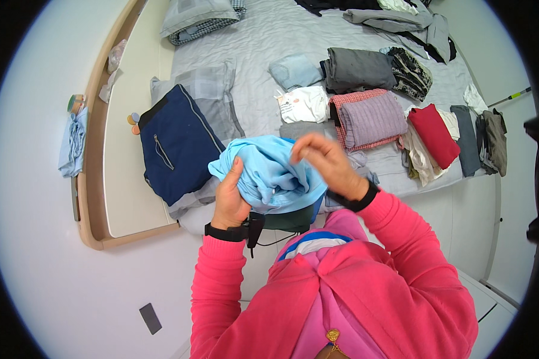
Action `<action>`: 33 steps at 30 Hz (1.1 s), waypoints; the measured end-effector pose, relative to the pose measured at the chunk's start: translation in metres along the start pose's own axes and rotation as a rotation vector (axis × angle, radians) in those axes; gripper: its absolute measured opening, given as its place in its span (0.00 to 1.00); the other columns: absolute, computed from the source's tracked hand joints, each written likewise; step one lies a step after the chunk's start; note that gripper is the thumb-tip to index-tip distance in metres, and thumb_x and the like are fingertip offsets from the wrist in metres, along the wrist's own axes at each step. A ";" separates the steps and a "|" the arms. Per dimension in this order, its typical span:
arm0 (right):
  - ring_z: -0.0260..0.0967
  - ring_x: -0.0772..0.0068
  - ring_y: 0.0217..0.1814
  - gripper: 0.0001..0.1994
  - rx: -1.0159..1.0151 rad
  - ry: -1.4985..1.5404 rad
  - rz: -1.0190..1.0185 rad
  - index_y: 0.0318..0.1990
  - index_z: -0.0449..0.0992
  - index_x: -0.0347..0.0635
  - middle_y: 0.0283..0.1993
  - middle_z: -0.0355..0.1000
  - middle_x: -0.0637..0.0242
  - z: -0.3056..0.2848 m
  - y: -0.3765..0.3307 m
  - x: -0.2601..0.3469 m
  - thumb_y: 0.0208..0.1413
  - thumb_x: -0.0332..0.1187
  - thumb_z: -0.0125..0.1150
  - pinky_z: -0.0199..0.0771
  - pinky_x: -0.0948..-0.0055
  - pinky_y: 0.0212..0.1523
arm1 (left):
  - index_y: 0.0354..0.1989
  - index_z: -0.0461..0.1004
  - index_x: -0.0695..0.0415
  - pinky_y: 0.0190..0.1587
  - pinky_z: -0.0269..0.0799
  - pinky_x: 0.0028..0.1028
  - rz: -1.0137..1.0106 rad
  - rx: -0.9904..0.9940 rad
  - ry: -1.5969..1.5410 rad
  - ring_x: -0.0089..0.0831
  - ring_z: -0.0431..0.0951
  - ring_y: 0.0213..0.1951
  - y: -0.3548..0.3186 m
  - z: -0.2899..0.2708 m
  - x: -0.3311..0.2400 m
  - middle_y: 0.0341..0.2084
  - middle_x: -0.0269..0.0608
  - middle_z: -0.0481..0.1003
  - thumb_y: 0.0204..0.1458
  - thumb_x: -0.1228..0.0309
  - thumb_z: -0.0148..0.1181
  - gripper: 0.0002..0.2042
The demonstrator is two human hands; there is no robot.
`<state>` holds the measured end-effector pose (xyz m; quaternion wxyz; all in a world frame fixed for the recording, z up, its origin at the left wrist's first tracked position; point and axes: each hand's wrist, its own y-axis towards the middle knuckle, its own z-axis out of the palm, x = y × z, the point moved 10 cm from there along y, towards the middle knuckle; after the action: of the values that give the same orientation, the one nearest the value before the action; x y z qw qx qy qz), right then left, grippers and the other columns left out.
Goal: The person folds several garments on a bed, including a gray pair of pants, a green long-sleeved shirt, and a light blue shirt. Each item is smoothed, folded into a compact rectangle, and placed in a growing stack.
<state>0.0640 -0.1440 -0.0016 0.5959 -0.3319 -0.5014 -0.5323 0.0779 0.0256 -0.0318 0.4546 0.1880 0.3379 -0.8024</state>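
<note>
1. A bunched light blue garment (268,173) is held up in front of the person's chest, above the near edge of the bed (263,36).
2. The left hand (229,200) grips the garment's lower left side, thumb pressed against the cloth and fingers closed around a fold.
3. The right hand (328,163) pinches the garment's upper right edge, with the fingertips drawn together on the fabric.
4. Both wrists carry black bands, and the sleeves are bright pink.
5. Just under the garment lies a dark green folded piece (290,220), partly hidden by the blue cloth.
6. To the left, a navy zippered bag (176,143) rests on a grey checked pillow (212,90); its zip is shut, so its contents cannot be seen.
7. Behind the hands, folded clothes lie in rows on the grey bedspread: a white printed top (304,103), a pale blue piece (294,70), a mauve knit (372,118) over a red checked piece, a dark grey stack (356,69) and a red folded garment (434,134).
8. Further right, grey and olive pieces (482,140) lie at the bed's edge.
9. On the far left, a pale blue cloth (73,143) hangs over the curved wooden headboard (93,149).
</note>
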 end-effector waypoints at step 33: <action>0.67 0.72 0.39 0.17 -0.005 -0.180 0.074 0.40 0.72 0.31 0.35 0.72 0.60 0.006 0.000 -0.037 0.62 0.39 0.46 0.66 0.72 0.44 | 0.60 0.60 0.63 0.60 0.62 0.39 0.009 0.046 -0.059 0.42 0.69 0.56 0.002 -0.003 0.034 0.56 0.49 0.67 0.55 0.64 0.45 0.25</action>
<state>0.0652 -0.1268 -0.0352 0.5667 -0.3984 -0.5390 -0.4792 0.0618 0.0068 -0.0552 0.4637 0.1761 0.3048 -0.8131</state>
